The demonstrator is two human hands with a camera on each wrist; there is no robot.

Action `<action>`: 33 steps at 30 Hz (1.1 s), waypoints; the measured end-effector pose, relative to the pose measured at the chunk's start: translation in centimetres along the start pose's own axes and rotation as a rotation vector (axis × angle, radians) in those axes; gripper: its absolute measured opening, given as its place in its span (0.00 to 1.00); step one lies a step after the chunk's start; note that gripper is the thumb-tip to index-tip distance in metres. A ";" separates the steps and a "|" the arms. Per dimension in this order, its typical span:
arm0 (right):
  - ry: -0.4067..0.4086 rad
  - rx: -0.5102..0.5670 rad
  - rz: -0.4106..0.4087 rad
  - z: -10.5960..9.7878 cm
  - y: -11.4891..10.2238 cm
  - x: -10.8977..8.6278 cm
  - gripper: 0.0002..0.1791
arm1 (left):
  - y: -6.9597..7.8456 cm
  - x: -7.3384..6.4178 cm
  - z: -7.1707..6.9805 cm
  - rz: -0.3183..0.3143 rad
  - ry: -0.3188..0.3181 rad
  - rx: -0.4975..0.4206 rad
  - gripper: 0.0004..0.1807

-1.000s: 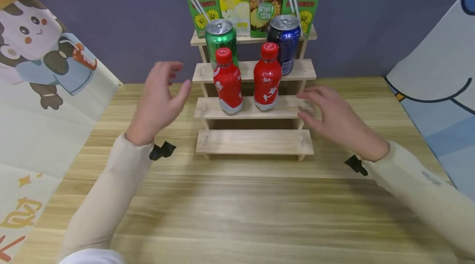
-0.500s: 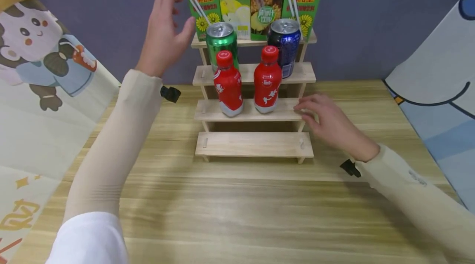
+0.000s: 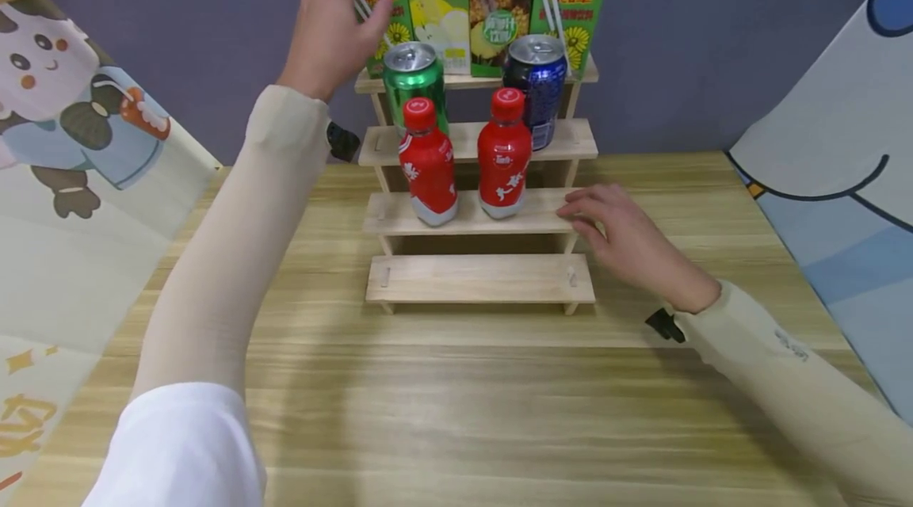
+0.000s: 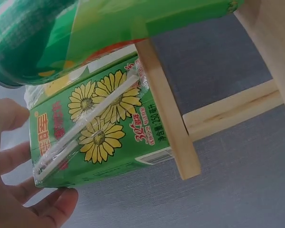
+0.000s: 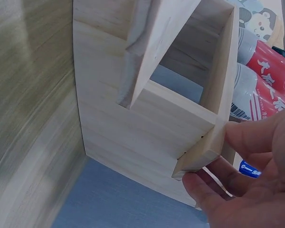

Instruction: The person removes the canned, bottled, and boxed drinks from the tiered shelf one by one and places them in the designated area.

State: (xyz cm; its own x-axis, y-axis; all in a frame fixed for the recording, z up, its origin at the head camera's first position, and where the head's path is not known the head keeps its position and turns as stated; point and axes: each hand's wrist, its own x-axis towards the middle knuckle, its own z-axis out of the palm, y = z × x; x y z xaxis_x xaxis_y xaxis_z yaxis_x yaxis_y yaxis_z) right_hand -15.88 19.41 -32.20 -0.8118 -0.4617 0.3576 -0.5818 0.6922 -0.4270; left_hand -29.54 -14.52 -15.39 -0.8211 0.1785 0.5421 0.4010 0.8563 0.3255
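Note:
My left hand (image 3: 331, 28) is at the top of the leftmost green drink carton (image 4: 104, 128), which has yellow flowers and a white straw on its front. The thumb is near the carton's top corner in the left wrist view, with the other fingertips right at its side edge. That carton stands upright on the top tier of a wooden step rack (image 3: 478, 279). Lower down, my right hand (image 3: 624, 242) pinches the right end of the tier with the red bottles, thumb above and fingers at the edge. A green can (image 3: 414, 79) stands in front of the left carton.
Beside the left carton stand a pear carton (image 3: 440, 16), a pineapple carton (image 3: 502, 16) and another green carton (image 3: 578, 8). A blue can (image 3: 542, 91) and two red bottles (image 3: 429, 166) occupy the middle tiers. The rack stands on a wood-grain table (image 3: 499, 396) against a grey-blue wall (image 3: 678, 40).
My left hand has moved up and forward from beside the rack to the leftmost carton. My right hand has moved slightly left, closing onto the shelf end. The drinks stay in place on the rack.

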 end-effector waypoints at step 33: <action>0.035 0.033 0.007 0.0 0.7 0.1 0.14 | -4.4 -4.2 -5.4 -0.120 0.063 0.080 0.17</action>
State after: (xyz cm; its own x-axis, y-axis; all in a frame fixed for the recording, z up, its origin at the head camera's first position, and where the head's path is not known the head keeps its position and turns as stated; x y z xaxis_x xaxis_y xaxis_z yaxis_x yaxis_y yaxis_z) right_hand -16.35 19.79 -32.46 -0.8139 -0.4366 0.3834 -0.5779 0.6764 -0.4566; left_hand -25.68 -21.68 -14.86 -0.8330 0.0441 0.5515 0.2658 0.9061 0.3291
